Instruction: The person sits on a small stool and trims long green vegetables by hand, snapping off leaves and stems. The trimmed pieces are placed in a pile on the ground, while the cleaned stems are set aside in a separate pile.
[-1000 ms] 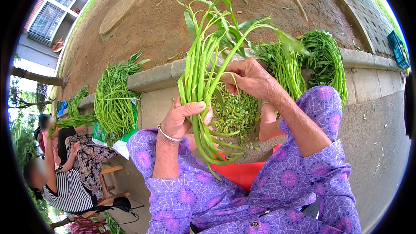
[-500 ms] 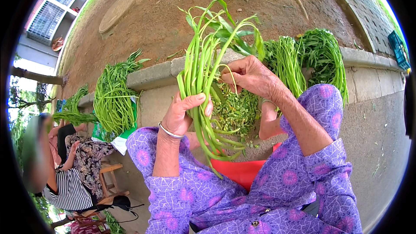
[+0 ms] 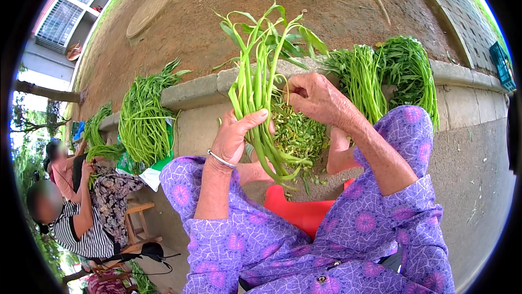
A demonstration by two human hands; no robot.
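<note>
My left hand (image 3: 236, 139) is closed round a bunch of long green leafy stems (image 3: 255, 76), which fans upward with leaves at the tips and loose ends hanging below. My right hand (image 3: 318, 98), fingers pinched, is just right of the bunch at a thin curling stem. Under both hands, a heap of short chopped green bits (image 3: 302, 141) lies on the pavement between my bare feet. Beside my right knee rest two large piles of greens (image 3: 405, 71) against the curb, one lighter and stemmy, one darker and leafier. I sit on a red plastic seat (image 3: 293, 212).
A concrete curb (image 3: 190, 93) borders bare soil. Left are more greens (image 3: 142, 125) on a bag, seated people (image 3: 81, 223) handling stems and a wooden stool (image 3: 138, 223). At right are a teal crate (image 3: 502, 65) and paved path (image 3: 435, 5); a tree trunk stands at the top.
My left hand and the bunch have shifted slightly right, and the leafy tops sit lower. My right hand has moved slightly right. A co-worker's hand at left has changed position among stems.
</note>
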